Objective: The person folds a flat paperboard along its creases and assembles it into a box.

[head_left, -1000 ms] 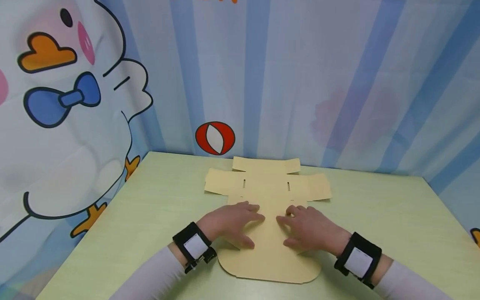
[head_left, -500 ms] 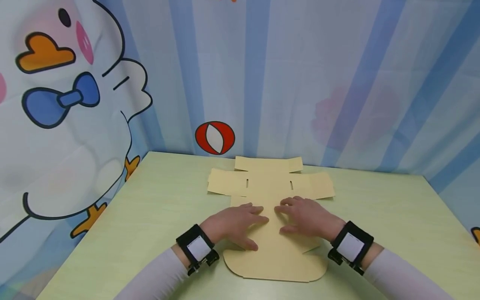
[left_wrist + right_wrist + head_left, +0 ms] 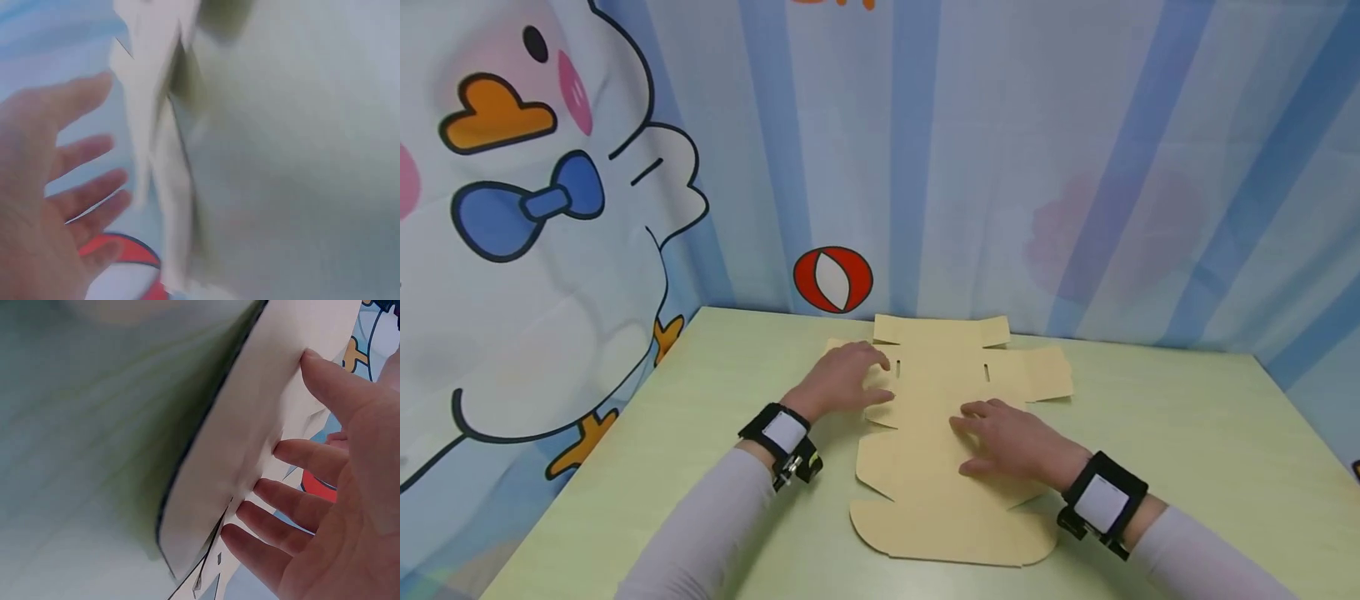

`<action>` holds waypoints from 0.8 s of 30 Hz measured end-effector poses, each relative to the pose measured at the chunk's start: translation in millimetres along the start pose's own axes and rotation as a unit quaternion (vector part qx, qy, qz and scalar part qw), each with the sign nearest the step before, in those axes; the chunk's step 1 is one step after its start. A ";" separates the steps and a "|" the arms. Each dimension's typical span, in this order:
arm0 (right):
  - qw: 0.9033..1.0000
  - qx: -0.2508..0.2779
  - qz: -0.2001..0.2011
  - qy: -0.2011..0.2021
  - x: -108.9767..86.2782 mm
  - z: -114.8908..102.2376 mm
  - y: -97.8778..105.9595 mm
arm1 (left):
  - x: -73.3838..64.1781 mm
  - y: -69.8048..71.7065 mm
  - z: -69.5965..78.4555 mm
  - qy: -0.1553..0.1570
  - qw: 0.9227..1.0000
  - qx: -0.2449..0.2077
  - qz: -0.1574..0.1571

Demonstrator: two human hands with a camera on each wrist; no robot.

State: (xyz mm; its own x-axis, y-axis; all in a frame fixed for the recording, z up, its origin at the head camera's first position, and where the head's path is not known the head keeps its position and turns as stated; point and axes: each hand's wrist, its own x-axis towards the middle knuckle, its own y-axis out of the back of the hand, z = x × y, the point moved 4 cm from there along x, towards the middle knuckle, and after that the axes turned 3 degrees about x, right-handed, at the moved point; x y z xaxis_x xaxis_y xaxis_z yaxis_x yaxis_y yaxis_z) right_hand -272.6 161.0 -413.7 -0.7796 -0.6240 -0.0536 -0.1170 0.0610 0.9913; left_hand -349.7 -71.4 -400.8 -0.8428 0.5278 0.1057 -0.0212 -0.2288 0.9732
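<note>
A flat, cut-out cardboard box blank (image 3: 940,467) lies unfolded on the table, with side flaps, two small slots near its far end and a rounded near edge. My left hand (image 3: 844,379) is over its far left flap, fingers spread and loosely bent. In the left wrist view the left hand (image 3: 59,181) appears apart from the blurred cardboard edge (image 3: 169,169). With its fingertips my right hand (image 3: 1018,442) rests on the right middle of the blank. The right wrist view shows the right hand (image 3: 337,469) with straight fingers touching the cardboard panel (image 3: 237,425).
The pale green table (image 3: 1165,442) extends to both sides of the blank. Behind it hangs a striped blue cloth (image 3: 985,150) printed with a duck (image 3: 550,317) and a red ball (image 3: 832,280). The blank's far flap (image 3: 940,331) is close to this cloth.
My left hand has left the middle of the blank and moved away from me to the far left flap. The right hand has shifted slightly, staying on the blank, which slid a little right.
</note>
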 end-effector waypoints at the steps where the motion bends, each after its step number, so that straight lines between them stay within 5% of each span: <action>1: 1.000 0.003 0.000 -0.002 -0.3 0.0 -0.1 | 3.4 1.3 -5.8 0.012 1.000 0.006 0.008; 8: 1.000 0.006 0.013 -0.004 -1.4 3.2 -4.9 | 28.8 -4.5 -29.1 0.105 0.994 0.012 -0.005; 13: 1.000 0.016 0.012 -0.010 -2.5 3.0 -7.3 | 40.2 -13.5 -33.9 0.144 0.989 -0.003 -0.032; 24: 1.000 0.005 0.007 -0.017 -3.4 3.0 -5.3 | 47.9 -20.6 -40.7 0.156 0.987 -0.040 -0.016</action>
State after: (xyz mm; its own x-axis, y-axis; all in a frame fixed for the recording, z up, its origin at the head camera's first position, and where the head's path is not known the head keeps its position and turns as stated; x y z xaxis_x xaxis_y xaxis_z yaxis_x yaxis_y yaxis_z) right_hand -271.2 165.2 -419.1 -0.8018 -0.5960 -0.0436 -0.1118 0.0778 0.9907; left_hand -411.5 -74.7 -424.1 -0.9652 0.2614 -0.0043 -0.0818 -0.2864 0.9546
